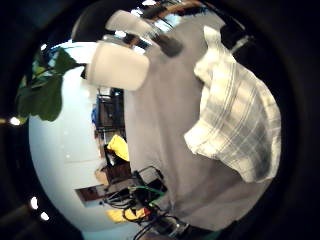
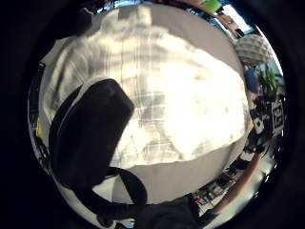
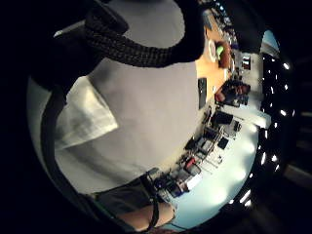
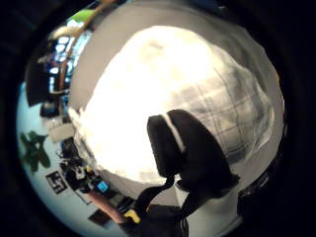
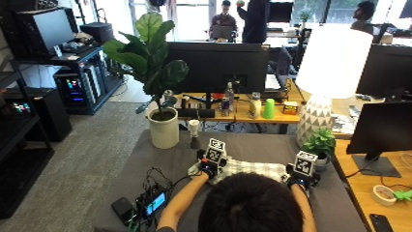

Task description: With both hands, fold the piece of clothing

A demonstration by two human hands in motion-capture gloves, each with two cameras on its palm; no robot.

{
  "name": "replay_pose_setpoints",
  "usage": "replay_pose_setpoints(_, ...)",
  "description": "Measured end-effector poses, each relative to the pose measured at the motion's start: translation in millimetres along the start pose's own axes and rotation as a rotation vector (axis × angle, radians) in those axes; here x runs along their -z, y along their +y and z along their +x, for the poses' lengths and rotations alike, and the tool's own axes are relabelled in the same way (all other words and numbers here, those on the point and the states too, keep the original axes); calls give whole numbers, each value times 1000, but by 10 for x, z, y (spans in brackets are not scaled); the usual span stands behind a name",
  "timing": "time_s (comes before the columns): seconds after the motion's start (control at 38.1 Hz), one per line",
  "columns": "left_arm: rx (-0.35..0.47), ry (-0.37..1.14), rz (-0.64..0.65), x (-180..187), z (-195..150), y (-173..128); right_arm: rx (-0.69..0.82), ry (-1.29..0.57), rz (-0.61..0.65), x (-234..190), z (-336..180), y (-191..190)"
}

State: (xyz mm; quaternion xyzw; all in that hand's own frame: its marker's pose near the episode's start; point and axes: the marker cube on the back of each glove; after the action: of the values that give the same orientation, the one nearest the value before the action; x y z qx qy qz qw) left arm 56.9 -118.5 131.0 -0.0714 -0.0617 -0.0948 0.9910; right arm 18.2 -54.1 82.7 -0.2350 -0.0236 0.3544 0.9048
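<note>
A white-and-grey plaid shirt lies crumpled on the grey table, right in front of the person. My left hand is at the shirt's left end and my right hand at its right end. In the left thumb side palm view the shirt spreads below the palm, with the thumb stretched over it. The right thumb likewise lies over the shirt. A sleeve lies flat on the table. I see no cloth pinched in either hand.
A white plant pot and a dark bottle stand at the table's far left. At the far right are a lamp base and a small green plant. Electronics with cables lie at the near left edge.
</note>
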Motion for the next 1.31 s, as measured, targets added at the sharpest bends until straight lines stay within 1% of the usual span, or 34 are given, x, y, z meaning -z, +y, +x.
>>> replay_pose_setpoints(0.08,-47,51,-90,-212,60,49,-24,-38,-52,-166,48,35)
replay_pose_setpoints(0.13,-55,75,-128,-314,70,80,-33,-68,-60,-264,47,57)
replay_pose_setpoints(0.18,-48,93,-143,-393,62,99,-60,-90,-21,-350,44,57)
replay_pose_setpoints(0.26,-40,97,-129,-399,38,88,-96,-102,73,-385,-4,56)
replay_pose_setpoints(0.37,-63,111,-200,-334,20,129,-48,-113,157,-345,-146,73)
replay_pose_setpoints(0.45,-54,130,-212,-274,-19,135,-20,-118,195,-324,-233,88)
replay_pose_setpoints(0.52,-66,154,-192,-203,-68,132,-8,-145,251,-296,-313,72)
replay_pose_setpoints(0.68,-88,185,-148,-82,-178,162,-23,-146,302,-187,-316,18)
replay_pose_setpoints(0.79,-54,177,-94,40,-339,178,6,-247,293,-45,-334,-63)
replay_pose_setpoints(0.87,-42,194,-59,182,-473,206,35,-343,262,69,-433,-188)
replay_pose_setpoints(0.92,-40,215,-20,315,-590,227,59,-413,269,247,-550,-165)
replay_pose_setpoints(0.97,-46,245,0,436,-685,259,89,-459,315,462,-717,-73)
replay_pose_setpoints(1.0,-57,268,-2,489,-716,285,117,-479,342,523,-848,-143)
replay_pose_setpoints(1.05,-85,322,-12,582,-755,338,194,-518,379,536,-1183,-485)
replay_pose_setpoints(1.08,-89,341,-5,619,-779,347,231,-533,388,524,-1353,-623)
replay_pose_setpoints(1.1,-83,350,14,647,-813,332,264,-542,392,522,-1517,-668)
replay_pose_setpoints(1.13,-67,351,42,660,-858,282,296,-549,397,535,-1687,-610)
replay_pose_setpoints(1.15,-46,350,76,649,-910,190,332,-555,402,564,-1871,-454)
replay_pose_setpoints(1.18,-24,348,109,613,-964,61,375,-566,409,605,-2069,-213)
replay_pose_setpoints(1.23,14,352,166,542,-1068,-165,479,-607,410,682,-2482,415)
replay_pose_setpoints(1.29,47,359,206,582,-1182,-156,595,-669,346,663,-2884,962)
replay_pose_setpoints(1.31,62,363,216,614,-1241,-108,650,-702,281,602,-3064,1142)
